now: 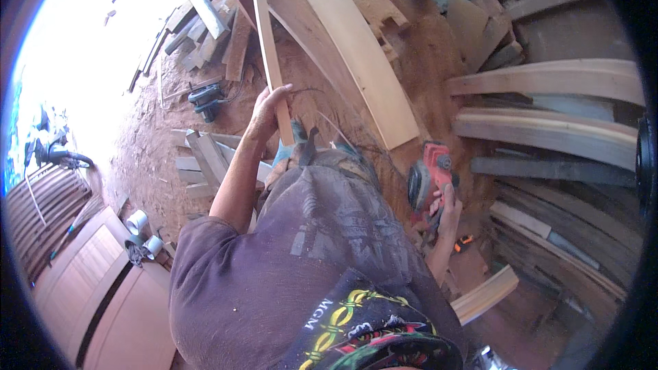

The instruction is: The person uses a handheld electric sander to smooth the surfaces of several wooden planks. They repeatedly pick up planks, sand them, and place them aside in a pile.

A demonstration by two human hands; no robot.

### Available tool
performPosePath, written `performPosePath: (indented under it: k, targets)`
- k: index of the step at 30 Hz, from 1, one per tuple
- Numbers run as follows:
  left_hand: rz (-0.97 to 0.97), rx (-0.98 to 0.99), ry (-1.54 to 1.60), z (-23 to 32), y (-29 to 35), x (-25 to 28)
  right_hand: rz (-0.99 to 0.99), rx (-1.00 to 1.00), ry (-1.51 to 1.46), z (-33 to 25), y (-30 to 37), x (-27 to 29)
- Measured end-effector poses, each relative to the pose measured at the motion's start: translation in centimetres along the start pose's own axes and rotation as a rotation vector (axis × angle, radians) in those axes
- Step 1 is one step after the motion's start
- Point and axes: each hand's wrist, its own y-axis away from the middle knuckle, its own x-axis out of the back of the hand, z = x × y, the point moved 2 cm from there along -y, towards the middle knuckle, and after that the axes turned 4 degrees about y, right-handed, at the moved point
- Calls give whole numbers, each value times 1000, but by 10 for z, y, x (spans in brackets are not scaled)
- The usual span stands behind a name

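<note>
My left hand (269, 106) is closed round a long, narrow wooden strip (266, 34) near its lower end. The strip runs up and away from me past the top edge of the view. In my right hand (445, 207) is a red and black electric planer (432, 171), gripped by its handle and held out to my right side. A wide pale board (360, 58) lies at a slant on a longer brown plank (295, 17), between the two hands and farther off.
Stacked timber (548, 123) fills the right side. Offcuts (205, 27) lie in a heap at the far left, with a dark power tool (205, 99) on the dusty ground. Wooden panels (89, 267) and white cans (137, 222) stand at the near left. A short wood block (486, 294) sits near right.
</note>
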Motion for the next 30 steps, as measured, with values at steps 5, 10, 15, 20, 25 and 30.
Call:
performPosePath:
  k: [5,10,15,20,25,30]
  targets:
    - [32,-5,-64,1,2,17,9,47,214,-13,-11,6]
    - [-28,-11,-47,-7,-9,25,451,417,811,-64,-37,-21]
    - [-10,-21,-41,-6,-8,23,128,640,769,-85,-89,-134]
    - [-4,-53,-79,6,0,32,104,605,1104,-68,-95,-190]
    - [-11,21,-140,9,3,54,67,522,1091,-63,-75,-203]
    - [-4,-26,-169,10,5,61,-218,428,522,-95,-47,-216]
